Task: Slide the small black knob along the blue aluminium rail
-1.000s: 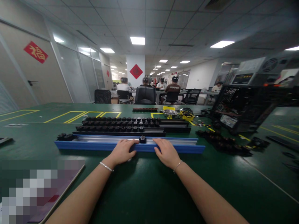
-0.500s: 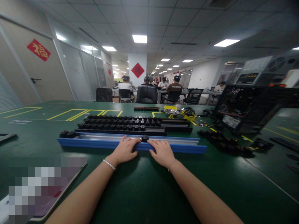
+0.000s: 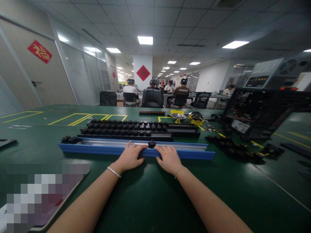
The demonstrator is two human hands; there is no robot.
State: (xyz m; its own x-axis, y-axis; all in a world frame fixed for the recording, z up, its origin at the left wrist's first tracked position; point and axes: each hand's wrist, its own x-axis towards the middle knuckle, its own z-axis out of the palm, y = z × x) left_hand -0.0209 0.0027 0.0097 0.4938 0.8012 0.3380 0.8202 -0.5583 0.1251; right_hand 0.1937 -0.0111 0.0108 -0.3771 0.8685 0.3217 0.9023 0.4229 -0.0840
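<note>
A long blue rail (image 3: 92, 149) with a silvery inner channel lies crosswise in front of me. My left hand (image 3: 131, 155) grips its middle, thumb on the near wall and fingers over the top. To its right, my right hand (image 3: 168, 158) grips the same rail in a like way. Between my fingertips a small black socket module (image 3: 152, 144) sits in the channel. The right index fingertip is at its side; whether the left one touches it I cannot tell. Two more black modules (image 3: 69, 139) sit at the rail's left end.
Beyond lie black rails (image 3: 161, 134) lined with several black modules. A heap of black parts (image 3: 235, 150) and an open computer case (image 3: 245, 113) stand at right. A metal bowl (image 3: 178, 116) is farther back. A flat tablet-like object (image 3: 60, 207), partly blurred, lies near left.
The black module has shifted very slightly to the right along the channel. Both hands keep nearly the same place on the rail.
</note>
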